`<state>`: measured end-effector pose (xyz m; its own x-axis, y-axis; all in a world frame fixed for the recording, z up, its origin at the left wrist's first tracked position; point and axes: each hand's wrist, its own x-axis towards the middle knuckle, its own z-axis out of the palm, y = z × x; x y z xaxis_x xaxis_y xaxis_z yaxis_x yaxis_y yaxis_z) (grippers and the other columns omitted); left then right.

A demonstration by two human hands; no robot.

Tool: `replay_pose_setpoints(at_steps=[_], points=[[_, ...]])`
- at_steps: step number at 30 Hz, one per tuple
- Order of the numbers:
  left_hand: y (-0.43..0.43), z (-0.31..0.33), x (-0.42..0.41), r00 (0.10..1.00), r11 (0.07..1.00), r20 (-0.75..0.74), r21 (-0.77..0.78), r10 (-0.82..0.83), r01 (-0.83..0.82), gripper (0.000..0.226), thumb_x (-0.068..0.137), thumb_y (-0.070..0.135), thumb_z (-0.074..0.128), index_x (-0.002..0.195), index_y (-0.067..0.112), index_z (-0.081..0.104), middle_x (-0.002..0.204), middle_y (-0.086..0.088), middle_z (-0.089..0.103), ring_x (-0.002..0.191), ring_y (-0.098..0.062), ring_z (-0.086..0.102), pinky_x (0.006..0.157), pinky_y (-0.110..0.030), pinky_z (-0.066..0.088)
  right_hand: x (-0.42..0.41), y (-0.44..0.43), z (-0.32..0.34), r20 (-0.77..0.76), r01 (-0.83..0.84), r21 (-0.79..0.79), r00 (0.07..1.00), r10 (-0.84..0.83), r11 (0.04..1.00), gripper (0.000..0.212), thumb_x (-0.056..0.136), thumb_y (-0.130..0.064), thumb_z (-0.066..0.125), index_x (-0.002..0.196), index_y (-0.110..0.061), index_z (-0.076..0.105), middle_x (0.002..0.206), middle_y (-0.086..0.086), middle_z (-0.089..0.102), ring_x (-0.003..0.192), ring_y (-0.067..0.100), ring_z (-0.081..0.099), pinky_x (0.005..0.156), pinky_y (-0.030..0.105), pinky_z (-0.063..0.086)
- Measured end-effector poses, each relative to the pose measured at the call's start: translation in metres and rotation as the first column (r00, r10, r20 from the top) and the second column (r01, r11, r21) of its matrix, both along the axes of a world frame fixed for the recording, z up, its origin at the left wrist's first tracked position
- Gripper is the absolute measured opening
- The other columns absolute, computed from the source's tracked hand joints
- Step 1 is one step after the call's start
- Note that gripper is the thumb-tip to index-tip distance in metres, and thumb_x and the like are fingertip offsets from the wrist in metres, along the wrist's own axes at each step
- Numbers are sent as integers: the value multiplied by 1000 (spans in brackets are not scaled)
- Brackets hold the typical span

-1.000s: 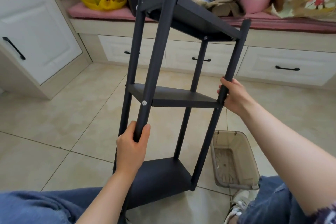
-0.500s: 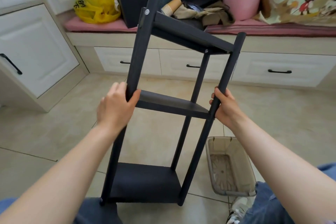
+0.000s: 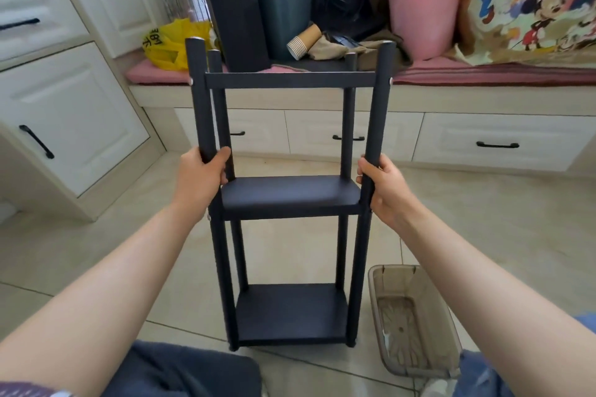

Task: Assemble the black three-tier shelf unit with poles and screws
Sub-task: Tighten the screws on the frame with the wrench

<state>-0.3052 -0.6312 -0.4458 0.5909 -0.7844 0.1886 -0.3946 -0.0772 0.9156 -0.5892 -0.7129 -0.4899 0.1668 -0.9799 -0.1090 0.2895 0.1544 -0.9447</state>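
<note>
The black three-tier shelf unit (image 3: pixel 290 193) stands upright on the tiled floor right in front of me, facing me squarely. Three black shelves sit between black poles, with silver screw heads showing on the near poles. My left hand (image 3: pixel 201 176) grips the near left pole just above the middle shelf. My right hand (image 3: pixel 383 185) grips the near right pole at the same height. The unit's feet rest on the floor between my knees.
A translucent plastic bin (image 3: pixel 412 319) sits on the floor right of the shelf's base. Behind stands a window bench with drawers (image 3: pixel 496 142), loaded with a pink bucket (image 3: pixel 422 3), a dark bin, paper cups and a yellow bag (image 3: pixel 171 45). White cabinets (image 3: pixel 64 113) are at left.
The shelf unit went from tilted and turned to upright and square to me. My left hand moved from a lower pole up to the near left pole at the middle shelf.
</note>
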Motion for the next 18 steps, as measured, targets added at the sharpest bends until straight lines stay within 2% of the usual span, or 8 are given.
replay_pose_setpoints(at_steps=[4, 8, 12, 18], points=[[-11, 3, 1, 999, 997, -8, -70, 33, -33, 21, 100, 29, 61, 83, 18, 55, 60, 2, 55, 46, -2, 51, 52, -18, 43, 3, -34, 41, -145, -39, -90, 989, 26, 995, 13, 96, -2, 58, 91, -14, 57, 79, 1, 54, 68, 13, 51, 70, 27, 44], [-42, 13, 8, 998, 992, -6, -113, 57, -57, 21, 100, 30, 62, 83, 18, 57, 61, 1, 56, 45, -1, 52, 46, -12, 42, 10, -77, 73, -209, -53, -134, 978, 24, 990, 13, 96, -3, 58, 94, -15, 56, 79, 1, 53, 69, 14, 52, 76, 32, 44], [-81, 18, 21, 998, 988, -12, -141, 57, -58, 23, 100, 30, 62, 81, 19, 56, 51, 10, 53, 45, -2, 52, 47, -12, 43, 25, -120, 76, -221, -64, -117, 975, 37, 991, 11, 96, -7, 59, 92, -17, 56, 77, 0, 53, 68, 14, 51, 69, 29, 43], [-151, 6, 49, 996, 981, 79, -193, 46, -30, 30, 102, 34, 58, 79, 16, 51, 49, 4, 51, 43, -11, 51, 44, -20, 45, 49, -197, 63, -321, -57, -204, 947, -12, 977, 9, 100, -24, 56, 91, -24, 55, 68, -7, 52, 68, 15, 50, 67, 28, 44]])
